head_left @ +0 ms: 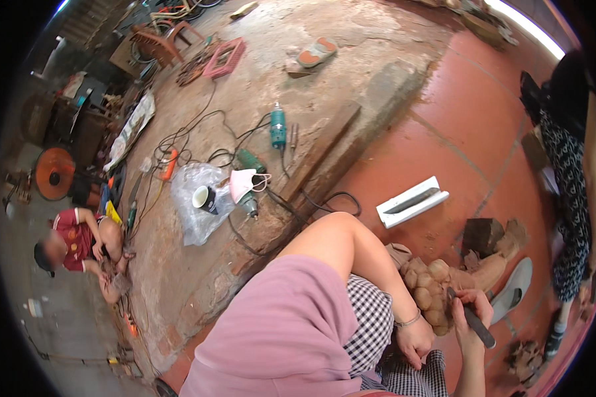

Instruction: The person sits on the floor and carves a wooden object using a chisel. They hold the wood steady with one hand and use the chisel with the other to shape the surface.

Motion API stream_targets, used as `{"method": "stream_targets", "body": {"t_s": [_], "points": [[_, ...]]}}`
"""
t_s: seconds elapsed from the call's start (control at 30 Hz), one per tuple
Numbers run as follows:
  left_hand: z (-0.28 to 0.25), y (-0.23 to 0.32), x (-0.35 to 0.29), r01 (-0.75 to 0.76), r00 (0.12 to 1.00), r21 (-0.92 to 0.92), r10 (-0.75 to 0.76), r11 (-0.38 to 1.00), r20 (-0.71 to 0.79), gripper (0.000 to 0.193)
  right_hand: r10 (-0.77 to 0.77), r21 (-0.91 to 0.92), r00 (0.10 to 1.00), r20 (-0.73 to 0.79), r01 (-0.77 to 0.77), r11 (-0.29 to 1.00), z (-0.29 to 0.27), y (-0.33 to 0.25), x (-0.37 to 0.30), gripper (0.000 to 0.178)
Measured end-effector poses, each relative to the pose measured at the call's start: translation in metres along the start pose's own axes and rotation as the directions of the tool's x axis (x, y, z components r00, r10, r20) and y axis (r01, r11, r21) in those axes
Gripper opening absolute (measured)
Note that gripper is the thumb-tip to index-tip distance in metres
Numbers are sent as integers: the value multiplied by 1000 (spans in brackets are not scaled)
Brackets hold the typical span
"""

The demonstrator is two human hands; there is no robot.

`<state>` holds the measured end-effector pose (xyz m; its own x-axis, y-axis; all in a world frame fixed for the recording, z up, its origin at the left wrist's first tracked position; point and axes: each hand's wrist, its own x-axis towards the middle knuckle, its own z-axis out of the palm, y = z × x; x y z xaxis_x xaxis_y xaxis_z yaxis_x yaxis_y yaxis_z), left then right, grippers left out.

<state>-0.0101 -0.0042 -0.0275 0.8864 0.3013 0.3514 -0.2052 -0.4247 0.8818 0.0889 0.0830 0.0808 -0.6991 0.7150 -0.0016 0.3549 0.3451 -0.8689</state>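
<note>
A person sits low on the red tile floor with a lumpy wooden carving propped by the knee, the left hand pressed against its lower side to steady it while the right hand closes round a dark-handled tool laid to the wood. The hands sit apart, one on each side of the carving. A white tray lies on the tiles beyond the knee, and power tools with trailing cords rest on the concrete past the floor's edge.
</note>
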Motion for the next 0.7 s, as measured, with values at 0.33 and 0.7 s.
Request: {"method": "stream_targets", "body": {"t_s": [0.33, 0.7], "points": [[-8, 3, 3, 47, 999, 50, -47, 998, 1, 60, 46, -24, 997, 69, -45, 999, -7, -6, 4, 15], [-13, 17, -3, 11, 1000, 125, -12, 992, 7, 52, -56, -48, 998, 10, 56, 997, 0, -10, 1, 10]]}}
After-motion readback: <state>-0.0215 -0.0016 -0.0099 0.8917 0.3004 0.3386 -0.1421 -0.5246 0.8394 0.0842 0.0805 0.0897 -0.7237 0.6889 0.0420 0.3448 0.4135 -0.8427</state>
